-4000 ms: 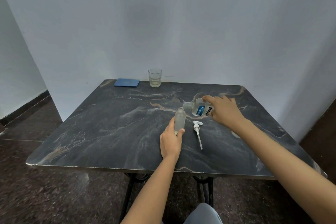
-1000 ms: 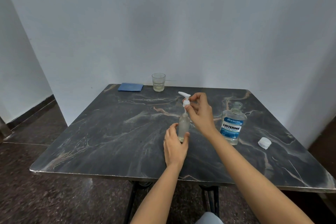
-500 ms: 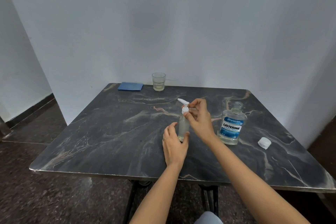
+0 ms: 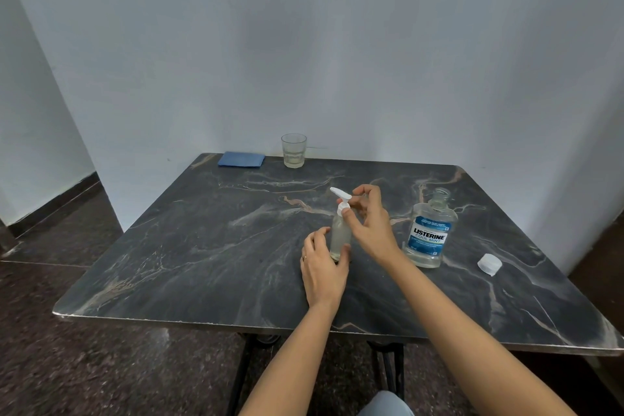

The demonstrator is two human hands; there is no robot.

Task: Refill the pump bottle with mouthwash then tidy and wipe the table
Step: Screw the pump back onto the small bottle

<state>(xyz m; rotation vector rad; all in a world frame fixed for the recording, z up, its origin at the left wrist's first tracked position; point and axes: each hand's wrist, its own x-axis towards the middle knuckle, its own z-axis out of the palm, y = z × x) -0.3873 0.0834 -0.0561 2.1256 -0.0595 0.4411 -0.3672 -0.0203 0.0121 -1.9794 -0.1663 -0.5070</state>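
A small clear pump bottle (image 4: 340, 233) stands upright in the middle of the dark marble table (image 4: 202, 246). My left hand (image 4: 322, 263) grips its lower body. My right hand (image 4: 369, 221) pinches the collar of the white pump head (image 4: 341, 197), which sits on the bottle's neck. The Listerine mouthwash bottle (image 4: 428, 235) stands upright and uncapped to the right, holding pale liquid. Its white cap (image 4: 489, 264) lies on the table further right.
A drinking glass (image 4: 293, 150) with a little liquid and a folded blue cloth (image 4: 241, 159) sit at the table's far edge by the wall. The walls close in at the back and right. The table's front edge is near my body.
Four seconds ago my right hand was pouring mouthwash into the bottle. Since then the mouthwash bottle was set down upright, and the pump head has come down onto the bottle's neck.
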